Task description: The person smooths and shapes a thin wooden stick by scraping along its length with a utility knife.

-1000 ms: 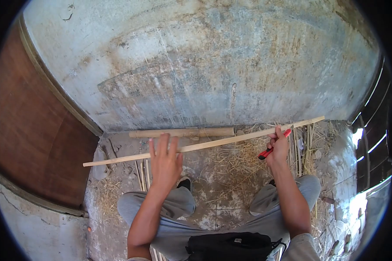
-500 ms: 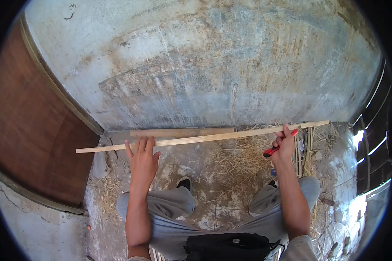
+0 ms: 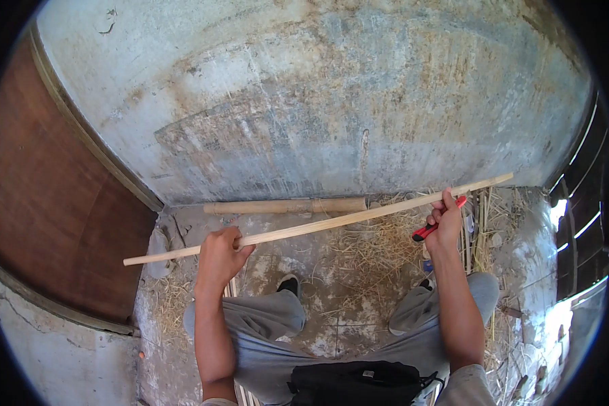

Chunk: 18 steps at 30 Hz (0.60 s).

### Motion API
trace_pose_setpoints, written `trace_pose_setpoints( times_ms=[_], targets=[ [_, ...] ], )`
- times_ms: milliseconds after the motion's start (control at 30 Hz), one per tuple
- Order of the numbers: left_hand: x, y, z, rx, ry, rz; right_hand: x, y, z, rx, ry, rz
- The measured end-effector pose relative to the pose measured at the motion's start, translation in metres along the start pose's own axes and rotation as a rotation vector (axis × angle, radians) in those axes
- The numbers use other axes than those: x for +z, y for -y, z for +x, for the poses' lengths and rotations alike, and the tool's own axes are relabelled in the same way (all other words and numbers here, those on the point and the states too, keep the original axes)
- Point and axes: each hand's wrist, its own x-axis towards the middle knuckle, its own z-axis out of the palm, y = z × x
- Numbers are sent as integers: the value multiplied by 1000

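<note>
A long, pale bamboo strip (image 3: 331, 222) stretches across the view in front of me, its right end higher than its left. My left hand (image 3: 218, 262) is closed around it towards the left end, fingers curled over the top. Near the other end, my right hand (image 3: 445, 229) pinches the strip between thumb and fingers. That same hand also grips a red and black utility knife (image 3: 423, 233) against the palm. Whether the knife's blade is out I cannot make out.
A bamboo pole (image 3: 284, 206) lies along the foot of the stained wall (image 3: 331, 101). Straw-like shavings (image 3: 369, 257) cover the floor between and around my feet. A brown panel (image 3: 68, 183) stands at left, and thin sticks (image 3: 482, 230) lie at right.
My left hand has gone from spread fingers on the strip to a closed hold. The strip's left end has dropped towards me and its right end has risen.
</note>
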Motion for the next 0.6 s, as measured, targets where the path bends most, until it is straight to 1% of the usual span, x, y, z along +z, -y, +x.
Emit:
trace_pose_setpoints(
  times_ms=[67,167,200,233,300,333,400,433,467,500,600],
  targets=[
    [-10,-6,-3,2,-34,26,4,6,-2,71,103,-9],
    [-20,-5,-7,17,-111,73,3,9,0,46,156,-8],
    [-24,-2,-8,30,-155,95,3,10,1,46,156,-5],
    [-27,1,-9,33,-156,97,4,11,2,23,131,2],
    [-32,6,-14,29,-93,10,4,12,4,0,107,10],
    [-32,7,-15,31,-94,12,3,12,5,-9,79,33],
    [-34,9,-17,-14,73,51,2,12,10,-17,53,57],
    [-33,9,-17,-15,72,55,0,12,13,-43,26,62],
    [-31,10,-17,-27,115,7,-1,12,13,-69,-2,65],
    [-29,10,-18,-38,157,-41,-1,12,14,-64,-1,66],
    [-31,8,-17,-28,186,-89,-1,19,14,-84,5,70]
  ],
)
